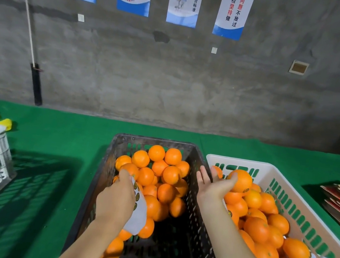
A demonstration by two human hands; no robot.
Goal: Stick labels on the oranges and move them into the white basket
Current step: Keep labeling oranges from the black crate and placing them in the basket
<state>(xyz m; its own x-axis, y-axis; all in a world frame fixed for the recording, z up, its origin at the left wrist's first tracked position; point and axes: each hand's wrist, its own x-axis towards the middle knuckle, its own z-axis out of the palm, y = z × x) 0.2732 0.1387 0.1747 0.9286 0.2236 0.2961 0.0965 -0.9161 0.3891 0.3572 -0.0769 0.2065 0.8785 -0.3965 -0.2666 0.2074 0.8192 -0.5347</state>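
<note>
Green table: orange [241, 181] off right hand's [214, 186] fingertips, above white basket [299, 207].

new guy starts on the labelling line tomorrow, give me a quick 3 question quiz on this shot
1. True or false: the left hand holds a white label sheet over the black crate.
2. Where is the orange at the right hand?
A. On the green table
B. Over the white basket
C. In the grey crate at far left
3. Fill in: the palm of the right hand faces ____.

Key
1. True. The sheet carries a row of round stickers.
2. B. The orange lies against the open fingers above the oranges already in the white basket.
3. Up.
</note>
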